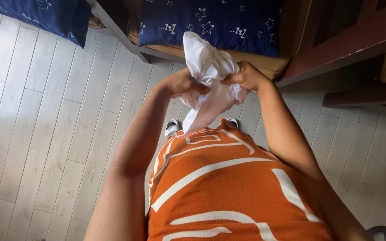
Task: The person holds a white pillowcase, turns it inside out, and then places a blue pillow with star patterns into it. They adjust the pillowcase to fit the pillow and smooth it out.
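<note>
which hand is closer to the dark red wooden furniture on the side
Right. The right hand grips the bunched white cloth just beside the dark red wooden furniture near its lower corner. The left hand holds the cloth's other side, farther away.

Both hands grip a bunched white cloth (211,71) – left hand (183,84), right hand (246,76) – above grey plank floor (36,134); navy star cushion (211,20) just beyond, orange top (228,187) below.
</note>
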